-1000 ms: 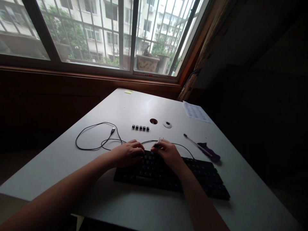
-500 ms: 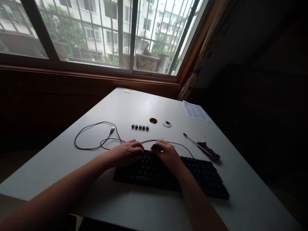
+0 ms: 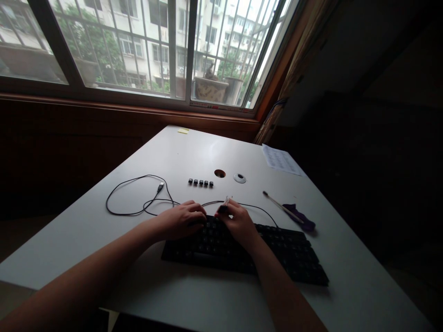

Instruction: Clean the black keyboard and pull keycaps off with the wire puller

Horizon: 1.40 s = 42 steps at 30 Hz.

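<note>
A black keyboard (image 3: pixel 277 253) lies on the white desk (image 3: pixel 194 152) in front of me. My left hand (image 3: pixel 182 220) rests curled on the keyboard's upper left part, fingers pressed down on the keys. Beside it, my right hand (image 3: pixel 237 222) pinches a small pale tool (image 3: pixel 226 201) over the keyboard's top edge. Several loose black keycaps (image 3: pixel 200 183) sit in a row beyond the hands. The keyboard's black cable (image 3: pixel 134 196) loops off to the left, ending in a USB plug (image 3: pixel 160 186).
A round cable hole (image 3: pixel 219 173) and its white cover (image 3: pixel 239 178) lie past the keycaps. A thin brush (image 3: pixel 278 206) and a purple cloth (image 3: pixel 301 217) sit to the right, a printed sheet (image 3: pixel 280 160) farther back. A window spans the wall behind.
Both hands stay on the keyboard; the right hand has edged slightly left toward the left hand. The view has shifted a little.
</note>
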Motion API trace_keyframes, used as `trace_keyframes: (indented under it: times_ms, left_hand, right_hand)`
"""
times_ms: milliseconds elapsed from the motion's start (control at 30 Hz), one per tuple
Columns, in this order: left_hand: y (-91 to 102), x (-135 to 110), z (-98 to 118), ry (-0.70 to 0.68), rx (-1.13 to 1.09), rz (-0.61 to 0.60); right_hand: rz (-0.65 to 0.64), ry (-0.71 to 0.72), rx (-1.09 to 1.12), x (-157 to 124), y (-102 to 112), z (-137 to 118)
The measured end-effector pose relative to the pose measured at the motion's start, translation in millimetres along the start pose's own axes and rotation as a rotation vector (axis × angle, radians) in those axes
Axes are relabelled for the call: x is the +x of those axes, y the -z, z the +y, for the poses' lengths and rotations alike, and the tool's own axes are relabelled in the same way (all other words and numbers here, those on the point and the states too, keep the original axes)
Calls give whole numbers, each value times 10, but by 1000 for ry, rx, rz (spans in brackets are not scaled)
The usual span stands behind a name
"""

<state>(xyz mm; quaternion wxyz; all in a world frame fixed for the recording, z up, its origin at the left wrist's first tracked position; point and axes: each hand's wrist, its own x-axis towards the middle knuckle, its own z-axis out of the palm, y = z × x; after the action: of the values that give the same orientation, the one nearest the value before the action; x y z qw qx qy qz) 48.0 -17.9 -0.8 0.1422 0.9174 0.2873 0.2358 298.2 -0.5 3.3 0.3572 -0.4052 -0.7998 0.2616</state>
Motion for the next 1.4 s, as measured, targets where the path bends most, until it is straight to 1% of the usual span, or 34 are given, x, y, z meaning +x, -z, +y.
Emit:
trace_keyframes:
  times_ms: [167, 267, 367, 467, 567, 833, 1067, 1233, 1400]
  left_hand:
    - [-17, -9, -18, -8, -1, 5]
    - [-23, -11, -22, 1, 6, -7]
    - [-21, -6, -14, -4, 5, -4]
    - [-12, 0, -2, -4, 6, 5]
    - [-8, 2, 1, -5, 10, 4]
    - [10, 1, 16, 7, 8, -6]
    - [-1, -2, -5, 4, 0, -9]
    - [24, 8, 32, 22, 10, -36]
    - [22, 12, 51, 8, 98, -92]
  right_hand:
    - [-30, 11, -39, 1, 4, -25]
    - [-37, 58, -91, -12, 12, -49]
    - [-75, 107, -140, -21, 24, -59]
    - [-103, 127, -145, -27, 37, -53]
    - [-93, 125, -127, -35, 39, -31]
    - [-4, 41, -58, -32, 1, 13]
    - [11, 65, -99, -34, -25, 10]
    - [22, 75, -46, -40, -42, 43]
    - [47, 93, 4, -53, -49, 60]
